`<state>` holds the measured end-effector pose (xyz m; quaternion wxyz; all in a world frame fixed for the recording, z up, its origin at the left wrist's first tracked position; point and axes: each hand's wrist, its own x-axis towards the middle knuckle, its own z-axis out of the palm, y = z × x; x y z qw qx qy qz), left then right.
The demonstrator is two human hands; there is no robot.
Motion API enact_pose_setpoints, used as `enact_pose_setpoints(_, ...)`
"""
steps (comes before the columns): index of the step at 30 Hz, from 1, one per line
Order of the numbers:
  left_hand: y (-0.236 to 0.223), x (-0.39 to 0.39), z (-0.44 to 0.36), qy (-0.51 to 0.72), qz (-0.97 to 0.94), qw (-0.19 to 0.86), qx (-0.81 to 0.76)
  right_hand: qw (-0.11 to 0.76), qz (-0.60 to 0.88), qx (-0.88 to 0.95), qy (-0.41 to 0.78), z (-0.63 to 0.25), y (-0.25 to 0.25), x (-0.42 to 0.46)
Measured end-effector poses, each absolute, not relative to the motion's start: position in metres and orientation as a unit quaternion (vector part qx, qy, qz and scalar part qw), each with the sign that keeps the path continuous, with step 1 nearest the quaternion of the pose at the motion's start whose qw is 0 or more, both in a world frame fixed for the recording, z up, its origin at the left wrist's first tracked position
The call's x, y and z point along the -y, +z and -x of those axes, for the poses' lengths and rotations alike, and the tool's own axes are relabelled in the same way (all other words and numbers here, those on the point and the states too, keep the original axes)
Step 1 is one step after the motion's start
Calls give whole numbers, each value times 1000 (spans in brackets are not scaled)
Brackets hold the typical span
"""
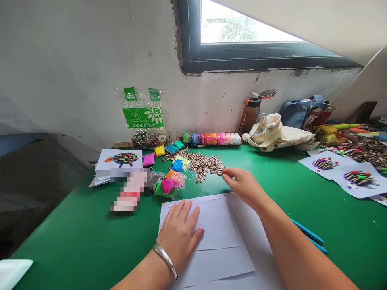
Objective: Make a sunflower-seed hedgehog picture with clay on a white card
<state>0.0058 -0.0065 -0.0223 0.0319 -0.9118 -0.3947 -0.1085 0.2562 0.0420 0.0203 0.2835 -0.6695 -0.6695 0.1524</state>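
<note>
My left hand [180,229], with a silver bangle at the wrist, lies flat on a stack of white paper sheets [222,264], its fingers spread. Several sheets overlap there, their edges slightly out of line. Just beyond the stack's top right corner is my right hand [242,185], thumb and forefinger pressed together. Those fingertips meet the right edge of a pile of striped sunflower seeds [204,163]; whether a seed is between them is hidden. Left of the seeds are small packets of coloured clay, among them a pink packet [169,185] and a blue lump [177,164].
A turtle picture made with seeds [122,158] rests on papers at the left. Along the wall are a green-printed plastic bag [142,117], a row of coloured clay [216,139], a bottle [250,114] and a cloth bag [272,133]. Blue pens [311,235] lie by my right forearm; seed pictures [359,179] are at right.
</note>
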Motion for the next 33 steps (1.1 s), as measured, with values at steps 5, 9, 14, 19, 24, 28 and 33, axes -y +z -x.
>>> enact_pose_setpoints(5,-32,4,0,-105,912,18,396,293,727,608,124,-287,35,-36)
enact_pose_setpoints(9,-30,9,4,-87,920,-19,383,239,756,596,126,-299,46,-29)
enact_pose_setpoints(14,-25,13,0,-31,924,-77,373,143,750,623,171,-297,52,-21)
enact_pose_setpoints(19,-23,10,-4,-18,916,-96,388,-22,780,603,168,-297,35,-24)
enact_pose_setpoints(24,-27,4,-3,-54,919,-63,386,-49,745,652,137,-296,14,-28)
enact_pose_setpoints(28,-36,0,0,-98,922,-22,375,-20,723,682,109,-290,9,-28)
enact_pose_setpoints(33,-42,2,-2,-152,929,14,338,33,721,684,106,-279,16,-28)
